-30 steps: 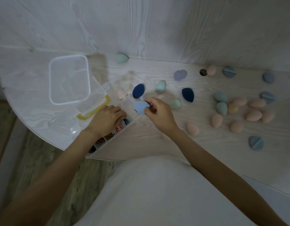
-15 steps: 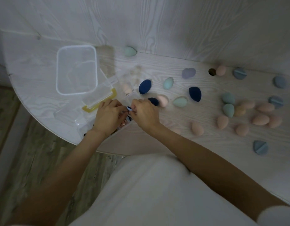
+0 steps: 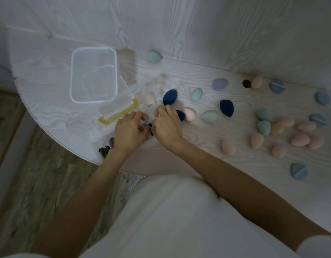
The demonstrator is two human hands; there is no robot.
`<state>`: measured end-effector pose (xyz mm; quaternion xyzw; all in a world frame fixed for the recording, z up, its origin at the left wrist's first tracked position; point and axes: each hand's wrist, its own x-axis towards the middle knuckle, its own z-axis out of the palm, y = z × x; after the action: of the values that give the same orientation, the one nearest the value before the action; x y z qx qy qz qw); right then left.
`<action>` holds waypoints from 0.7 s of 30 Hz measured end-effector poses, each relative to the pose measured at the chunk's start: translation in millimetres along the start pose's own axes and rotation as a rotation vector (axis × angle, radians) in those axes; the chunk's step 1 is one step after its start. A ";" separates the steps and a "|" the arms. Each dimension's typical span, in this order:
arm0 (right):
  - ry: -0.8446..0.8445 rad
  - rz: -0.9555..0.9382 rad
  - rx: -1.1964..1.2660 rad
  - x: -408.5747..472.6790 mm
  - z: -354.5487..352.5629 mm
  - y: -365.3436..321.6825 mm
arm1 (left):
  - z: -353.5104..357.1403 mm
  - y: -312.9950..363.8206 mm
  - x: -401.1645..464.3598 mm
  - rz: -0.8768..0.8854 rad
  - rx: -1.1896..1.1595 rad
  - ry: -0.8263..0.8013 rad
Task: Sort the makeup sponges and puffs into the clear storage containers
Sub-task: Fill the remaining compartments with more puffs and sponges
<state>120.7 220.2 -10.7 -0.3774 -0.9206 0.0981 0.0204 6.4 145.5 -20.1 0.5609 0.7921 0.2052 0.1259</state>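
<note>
While both hands meet over the near clear container [image 3: 123,140], left hand [image 3: 128,130] and right hand [image 3: 167,127] curl on a hidden puff; press it flat in.

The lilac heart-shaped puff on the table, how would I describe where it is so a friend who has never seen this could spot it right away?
Start at the pale wood table and look along its far edge, near the wall. Just left of the small dark round hole lies the lilac puff. It is the only purple piece and it is flat and heart-shaped, while the mint sponge beside it is egg-shaped.
</note>
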 end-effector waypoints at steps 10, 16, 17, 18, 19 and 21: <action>0.020 -0.041 0.127 -15.2 1.4 10.6 | -1.9 0.0 8.4 0.119 0.178 -0.085; 0.182 -0.046 0.080 -22.1 6.9 9.2 | -2.6 -0.2 5.0 0.097 0.162 -0.091; 0.193 -0.048 0.074 -22.7 7.5 9.1 | -2.2 1.9 4.6 0.074 0.164 -0.089; 0.198 -0.049 0.072 -22.4 7.9 9.4 | -2.0 5.2 5.0 0.052 0.172 -0.086; 0.200 -0.049 0.074 -22.3 8.1 9.1 | -1.9 8.1 5.3 0.031 0.179 -0.087; 0.203 -0.048 0.088 -19.9 7.1 9.1 | -2.5 12.4 6.5 -0.008 0.185 -0.101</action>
<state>140.4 211.5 -18.7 -0.3621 -0.9174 0.0990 0.1324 13.5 154.6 -11.8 0.5765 0.8026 0.1022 0.1141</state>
